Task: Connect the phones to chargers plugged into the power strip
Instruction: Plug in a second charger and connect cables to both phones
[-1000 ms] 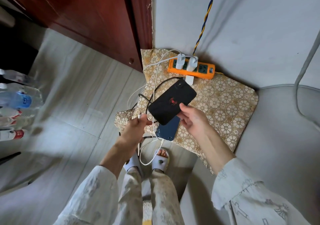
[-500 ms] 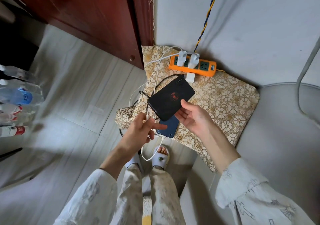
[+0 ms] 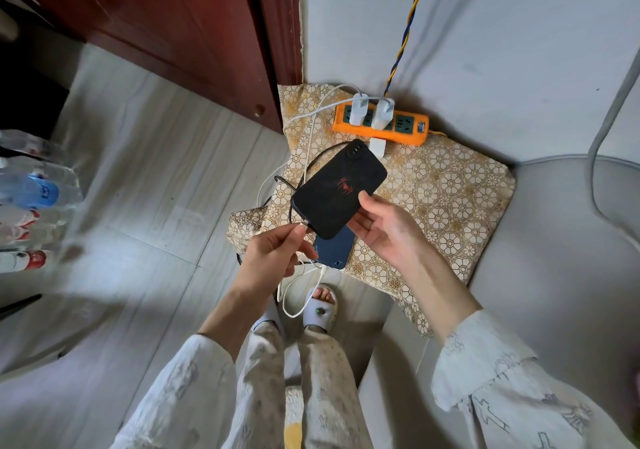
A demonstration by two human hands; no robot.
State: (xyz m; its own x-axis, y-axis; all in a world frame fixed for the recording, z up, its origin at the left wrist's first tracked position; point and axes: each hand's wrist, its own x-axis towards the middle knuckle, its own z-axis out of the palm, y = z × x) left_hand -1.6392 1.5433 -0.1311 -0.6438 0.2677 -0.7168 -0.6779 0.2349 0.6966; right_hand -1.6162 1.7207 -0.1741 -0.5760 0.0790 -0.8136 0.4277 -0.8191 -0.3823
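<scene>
1. Black phone (image 3: 337,190) is up off the patterned cushion (image 3: 450,192) — right hand (image 3: 384,230) clamped on its edge.
2. Left hand (image 3: 277,258) pinches a cable plug (image 3: 304,223) right at the phone's lower end.
3. Blue phone (image 3: 337,249) lies beneath; orange power strip (image 3: 408,130) sits behind with two white chargers (image 3: 360,111).

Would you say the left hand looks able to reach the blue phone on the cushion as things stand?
Probably yes: the left hand is right beside the blue phone, but it pinches a cable plug, and the black phone overlaps the blue one's top.
</scene>
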